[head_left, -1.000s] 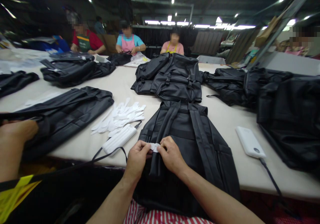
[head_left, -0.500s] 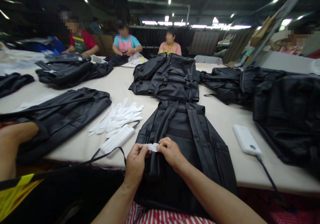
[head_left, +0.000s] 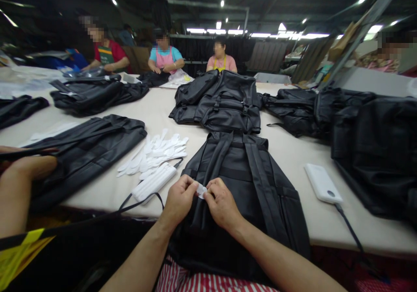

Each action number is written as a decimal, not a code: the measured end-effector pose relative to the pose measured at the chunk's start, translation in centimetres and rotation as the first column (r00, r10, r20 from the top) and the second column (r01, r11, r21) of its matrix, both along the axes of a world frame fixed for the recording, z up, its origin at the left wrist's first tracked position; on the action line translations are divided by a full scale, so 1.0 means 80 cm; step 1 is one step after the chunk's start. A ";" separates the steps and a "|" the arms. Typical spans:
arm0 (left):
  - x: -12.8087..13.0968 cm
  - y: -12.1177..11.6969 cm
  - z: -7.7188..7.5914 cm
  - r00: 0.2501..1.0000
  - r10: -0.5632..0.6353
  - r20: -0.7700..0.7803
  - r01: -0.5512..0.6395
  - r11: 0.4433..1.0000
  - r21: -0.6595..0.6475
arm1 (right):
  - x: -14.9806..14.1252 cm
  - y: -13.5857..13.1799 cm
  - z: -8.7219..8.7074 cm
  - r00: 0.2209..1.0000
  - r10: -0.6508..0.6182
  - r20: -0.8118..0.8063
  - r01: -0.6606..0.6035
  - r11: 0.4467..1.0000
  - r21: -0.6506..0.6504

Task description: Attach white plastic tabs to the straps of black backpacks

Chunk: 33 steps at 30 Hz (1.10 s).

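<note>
A small white strip (head_left: 201, 191) with rounded ends lies across one shoulder strap of a black backpack (head_left: 237, 196). My left hand (head_left: 181, 197) pinches its left end between thumb and forefinger. At the other end, my right hand (head_left: 223, 201) holds it in a similar pinch. The backpack lies straps-up, its near end at the table edge by my lap. Just left of it are a loose pile of white strips (head_left: 156, 151) and a neat white bundle (head_left: 154, 182) with a dark cord beside it.
A co-worker's hand (head_left: 32, 168) at the left holds another black bag (head_left: 97, 149). Beyond my backpack stands a second black backpack (head_left: 224, 101). More black bags (head_left: 374, 144) and a white power bank (head_left: 322, 182) with a cable are at the right. Several people sit across the table (head_left: 156, 109).
My left hand has risen slightly and tilted the strip, so its left end is now higher. My right hand stays nearly in place. The co-worker's hand at the left has shifted a little.
</note>
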State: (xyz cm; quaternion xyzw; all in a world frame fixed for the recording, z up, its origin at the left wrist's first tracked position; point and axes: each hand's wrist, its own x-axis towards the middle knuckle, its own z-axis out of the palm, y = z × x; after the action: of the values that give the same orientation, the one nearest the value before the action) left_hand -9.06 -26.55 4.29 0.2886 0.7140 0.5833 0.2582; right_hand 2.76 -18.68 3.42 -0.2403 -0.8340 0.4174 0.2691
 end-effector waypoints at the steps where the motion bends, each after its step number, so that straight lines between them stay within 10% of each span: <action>1: -0.001 0.000 -0.001 0.998 -0.004 0.062 0.004 1.000 -0.002 | 0.000 0.001 -0.001 1.000 -0.003 -0.001 0.003 1.000 -0.013; 6: -0.003 -0.004 -0.011 0.914 0.045 0.402 -0.020 0.998 -0.064 | -0.002 0.008 -0.003 1.000 0.018 -0.009 -0.018 0.999 -0.049; 17: -0.002 -0.010 -0.020 0.972 0.079 0.223 -0.055 0.992 -0.110 | 0.003 0.027 -0.005 0.966 -0.163 0.199 0.203 0.958 -0.201; 26: 0.004 -0.004 -0.023 0.982 0.190 0.021 -0.188 0.979 -0.085 | -0.007 0.011 -0.003 0.979 -0.200 -0.022 0.083 0.502 -0.861; 33: 0.017 0.002 -0.025 0.978 0.196 0.077 -0.187 0.976 -0.109 | 0.008 0.007 0.000 0.942 -0.159 -0.294 -0.138 0.615 -0.776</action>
State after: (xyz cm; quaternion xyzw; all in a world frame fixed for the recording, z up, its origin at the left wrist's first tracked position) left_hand -7.68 -26.37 2.25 0.1793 0.7553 0.5805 0.2458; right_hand 3.37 -18.10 3.39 -0.2644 -0.5059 0.7733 0.2760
